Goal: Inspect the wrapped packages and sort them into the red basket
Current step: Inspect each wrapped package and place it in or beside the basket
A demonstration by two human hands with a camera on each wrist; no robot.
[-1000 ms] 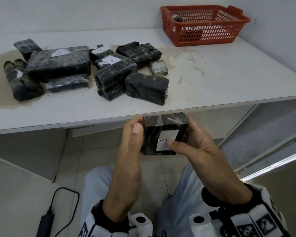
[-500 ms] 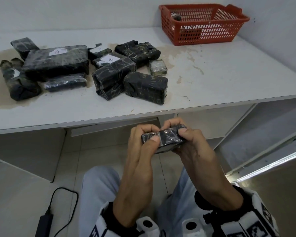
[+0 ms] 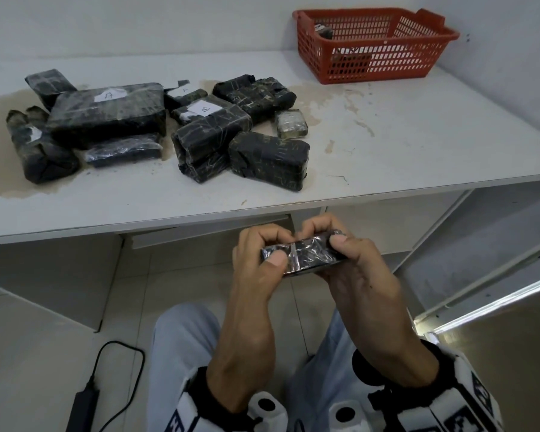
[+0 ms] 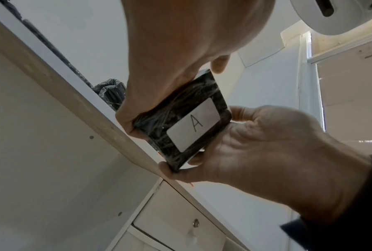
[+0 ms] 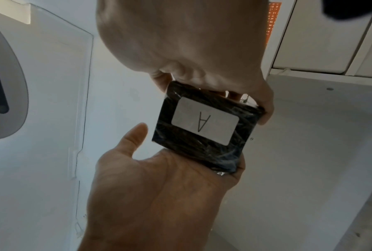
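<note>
Overhead, from the head view, both hands grip one small black-wrapped package (image 3: 303, 255) in the air below the tabletop's near edge: the left hand (image 3: 256, 263) pinches its left end, the right hand (image 3: 359, 263) its right. It hangs over the lap and floor, so a slip on the glossy film would likely drop it. The red basket (image 3: 371, 45) stands at the tabletop's far right corner, well apart; a long carry or toss could miss its rim. More wrapped packages (image 3: 156, 129) lie piled near the left edge.

From the left wrist view, the package's white label (image 4: 192, 124) reads "A" and faces down, away from the eyes; misreading it seems possible.

From the right wrist view, fingertips alone clamp the package edges, the label (image 5: 204, 121) uncovered.
</note>
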